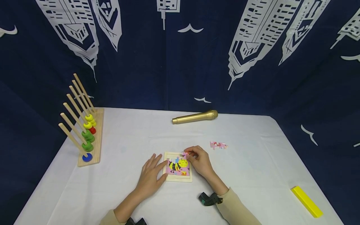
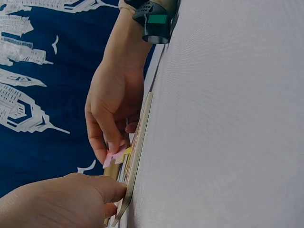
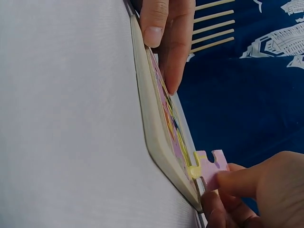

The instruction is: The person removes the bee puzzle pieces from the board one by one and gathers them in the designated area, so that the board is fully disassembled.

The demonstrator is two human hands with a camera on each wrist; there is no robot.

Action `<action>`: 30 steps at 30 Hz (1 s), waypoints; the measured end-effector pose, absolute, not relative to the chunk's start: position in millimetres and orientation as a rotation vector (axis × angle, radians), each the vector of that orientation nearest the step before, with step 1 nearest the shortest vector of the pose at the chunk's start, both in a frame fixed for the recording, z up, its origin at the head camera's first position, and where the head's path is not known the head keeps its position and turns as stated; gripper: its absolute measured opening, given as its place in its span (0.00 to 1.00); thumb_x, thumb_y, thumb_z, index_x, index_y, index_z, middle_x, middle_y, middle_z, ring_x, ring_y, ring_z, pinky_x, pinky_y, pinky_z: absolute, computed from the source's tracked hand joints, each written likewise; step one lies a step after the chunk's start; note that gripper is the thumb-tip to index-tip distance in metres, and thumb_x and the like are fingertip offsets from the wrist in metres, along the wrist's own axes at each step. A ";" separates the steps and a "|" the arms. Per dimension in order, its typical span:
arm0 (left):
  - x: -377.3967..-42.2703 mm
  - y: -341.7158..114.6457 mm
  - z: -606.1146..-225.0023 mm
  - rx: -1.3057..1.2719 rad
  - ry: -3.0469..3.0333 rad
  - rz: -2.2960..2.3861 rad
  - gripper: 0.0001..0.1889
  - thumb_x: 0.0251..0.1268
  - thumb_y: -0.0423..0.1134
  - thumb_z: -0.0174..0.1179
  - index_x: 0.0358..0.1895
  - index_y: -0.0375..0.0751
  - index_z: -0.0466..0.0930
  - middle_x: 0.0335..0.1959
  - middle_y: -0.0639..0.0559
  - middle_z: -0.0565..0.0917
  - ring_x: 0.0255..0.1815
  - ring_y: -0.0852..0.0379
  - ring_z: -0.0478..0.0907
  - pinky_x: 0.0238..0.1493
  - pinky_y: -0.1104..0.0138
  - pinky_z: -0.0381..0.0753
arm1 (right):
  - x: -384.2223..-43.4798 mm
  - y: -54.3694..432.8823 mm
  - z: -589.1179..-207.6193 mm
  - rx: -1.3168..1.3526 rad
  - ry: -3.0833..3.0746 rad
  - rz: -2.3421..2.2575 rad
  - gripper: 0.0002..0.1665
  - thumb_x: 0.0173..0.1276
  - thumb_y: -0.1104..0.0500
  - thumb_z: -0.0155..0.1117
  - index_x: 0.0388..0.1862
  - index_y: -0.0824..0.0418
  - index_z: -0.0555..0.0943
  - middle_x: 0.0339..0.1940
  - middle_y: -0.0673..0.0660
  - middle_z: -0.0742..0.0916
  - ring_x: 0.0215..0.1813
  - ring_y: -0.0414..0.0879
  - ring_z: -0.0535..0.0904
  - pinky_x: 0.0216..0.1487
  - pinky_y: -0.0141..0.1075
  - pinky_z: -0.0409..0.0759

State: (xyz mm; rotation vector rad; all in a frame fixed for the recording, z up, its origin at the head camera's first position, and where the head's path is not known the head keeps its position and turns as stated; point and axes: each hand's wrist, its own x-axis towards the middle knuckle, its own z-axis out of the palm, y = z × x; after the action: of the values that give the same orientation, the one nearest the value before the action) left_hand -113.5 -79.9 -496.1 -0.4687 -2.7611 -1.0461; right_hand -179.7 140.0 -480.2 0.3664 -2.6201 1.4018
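Observation:
A small square jigsaw puzzle [image 1: 177,172] with a yellow and black bee lies in a pale wooden frame [image 1: 177,179] on the table. My right hand [image 1: 199,161] pinches a pink puzzle piece [image 3: 213,167] with a bit of yellow, tilted over the frame's upper right corner. On the frame's left side rests my left hand [image 1: 152,175], fingers spread and fairly straight, thumb near the lower left edge. In the left wrist view the piece stands raised between the right thumb and fingers. Some loose pink pieces [image 1: 218,145] lie beyond the right hand.
A wooden peg stand [image 1: 97,143] with coloured rings stands at the left. A gold microphone [image 1: 195,117] lies near the table's back edge. On the right is a yellow block [image 1: 306,201]. A dark blue printed curtain [image 1: 146,68] hangs behind the white table [image 1: 126,140].

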 end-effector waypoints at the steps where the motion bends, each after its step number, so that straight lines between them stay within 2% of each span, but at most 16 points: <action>1: -113.4 -79.9 -496.1 -0.469 -2.760 -1.047 0.24 0.60 0.37 0.66 0.61 0.38 0.78 0.71 0.34 0.67 0.77 0.34 0.53 0.72 0.39 0.51 | -179.7 139.9 -479.3 0.360 -2.614 1.424 0.10 0.62 0.71 0.65 0.39 0.60 0.86 0.33 0.54 0.83 0.35 0.43 0.77 0.35 0.27 0.74; 9: -113.6 -79.7 -496.1 -0.468 -2.755 -1.049 0.24 0.60 0.36 0.66 0.61 0.37 0.78 0.71 0.34 0.67 0.77 0.34 0.53 0.71 0.39 0.52 | -182.3 142.8 -463.2 0.267 -2.561 1.727 0.09 0.66 0.71 0.62 0.42 0.65 0.85 0.34 0.60 0.85 0.30 0.40 0.74 0.28 0.27 0.77; 14: -113.2 -79.6 -496.3 -0.470 -2.747 -1.045 0.24 0.59 0.36 0.66 0.61 0.37 0.78 0.70 0.34 0.68 0.76 0.34 0.54 0.71 0.38 0.52 | -186.9 159.2 -453.8 0.141 -2.587 1.765 0.09 0.68 0.67 0.62 0.45 0.65 0.85 0.38 0.61 0.85 0.32 0.40 0.74 0.30 0.28 0.75; 24: -113.1 -79.8 -497.3 -0.462 -2.749 -1.060 0.25 0.59 0.37 0.67 0.61 0.38 0.78 0.71 0.34 0.67 0.77 0.34 0.53 0.72 0.39 0.51 | -205.3 237.2 -446.4 -0.073 -2.568 1.583 0.11 0.69 0.68 0.60 0.48 0.69 0.83 0.45 0.65 0.84 0.33 0.34 0.75 0.32 0.28 0.76; 30: -113.2 -79.4 -498.3 -0.461 -2.754 -1.052 0.24 0.59 0.38 0.67 0.61 0.39 0.79 0.71 0.34 0.67 0.77 0.35 0.53 0.72 0.40 0.51 | -213.6 278.5 -443.0 -0.278 -2.606 1.449 0.13 0.71 0.66 0.57 0.52 0.67 0.82 0.49 0.64 0.82 0.36 0.37 0.73 0.36 0.27 0.78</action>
State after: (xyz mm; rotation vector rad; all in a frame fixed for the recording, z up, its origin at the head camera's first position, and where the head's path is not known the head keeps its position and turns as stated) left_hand -113.2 -79.4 -498.3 -0.4605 -2.7543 -1.0522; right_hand -213.6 278.5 -443.0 -0.2781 -2.6061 1.4490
